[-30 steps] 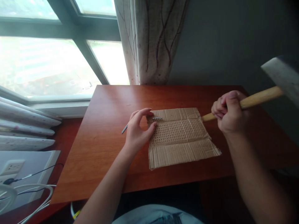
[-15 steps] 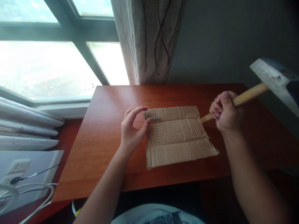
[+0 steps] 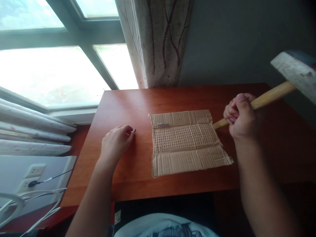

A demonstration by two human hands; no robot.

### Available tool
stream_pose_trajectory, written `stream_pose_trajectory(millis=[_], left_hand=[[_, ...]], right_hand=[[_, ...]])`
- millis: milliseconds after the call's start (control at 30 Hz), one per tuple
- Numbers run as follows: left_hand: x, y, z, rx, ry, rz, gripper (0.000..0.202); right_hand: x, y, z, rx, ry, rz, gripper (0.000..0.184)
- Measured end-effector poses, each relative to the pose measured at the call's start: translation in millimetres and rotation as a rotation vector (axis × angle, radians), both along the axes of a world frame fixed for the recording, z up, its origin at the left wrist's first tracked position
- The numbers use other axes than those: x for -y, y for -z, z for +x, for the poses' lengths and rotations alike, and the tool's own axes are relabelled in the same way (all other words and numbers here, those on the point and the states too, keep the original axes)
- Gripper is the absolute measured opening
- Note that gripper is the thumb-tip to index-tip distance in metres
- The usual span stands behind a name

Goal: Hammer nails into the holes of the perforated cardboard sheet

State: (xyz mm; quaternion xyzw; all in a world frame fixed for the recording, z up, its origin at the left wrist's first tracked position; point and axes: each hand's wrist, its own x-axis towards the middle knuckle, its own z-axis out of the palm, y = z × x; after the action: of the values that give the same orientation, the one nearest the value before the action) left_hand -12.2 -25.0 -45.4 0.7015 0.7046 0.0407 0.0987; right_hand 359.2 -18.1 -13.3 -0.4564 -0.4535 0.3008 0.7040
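Table [image 3: 172, 98] | cardboard [image 3: 187, 158], hole-punched, lies mid-table | hammer [image 3: 295, 70] raised at R, R hand [image 3: 240, 120] fisted round handle | L hand [image 3: 115, 143] left of cardboard, fingertips pinching nail [image 3: 133, 131] | nail row [image 3: 163, 124] in cardboard's far-left corner | risk: heavy head could miss, catching fingers or denting table | no legible text.

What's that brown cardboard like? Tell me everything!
The cardboard is a brown corrugated sheet lying flat on the reddish wooden table. Two creases split it into three strips. The middle strip is full of neat rows of little holes. A short row of small metal nails sits near its far left corner. The left hand and right hand are both off it.
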Motion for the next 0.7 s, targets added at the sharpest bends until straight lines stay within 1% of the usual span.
stream_pose_trajectory(millis=[167,367,533,700], left_hand=[[1.1,2.1,7.2,-0.093,0.008,0.024,0.024],[2.1,3.0,11.3,-0.230,0.013,0.007,0.033],[2.6,0.8,14.4,-0.272,0.027,0.013,0.035],[2.6,0.2,17.1,-0.267,0.025,0.009,0.034]], right_hand=[[0.8,1.3,1.4,0.000,0.004,0.017,0.032],[1.9,1.4,1.1,-0.022,-0.014,0.044,0.033],[2.2,2.8,2.8,-0.023,-0.017,0.026,0.031],[1.8,2.7,2.5,-0.022,-0.017,0.038,0.032]])
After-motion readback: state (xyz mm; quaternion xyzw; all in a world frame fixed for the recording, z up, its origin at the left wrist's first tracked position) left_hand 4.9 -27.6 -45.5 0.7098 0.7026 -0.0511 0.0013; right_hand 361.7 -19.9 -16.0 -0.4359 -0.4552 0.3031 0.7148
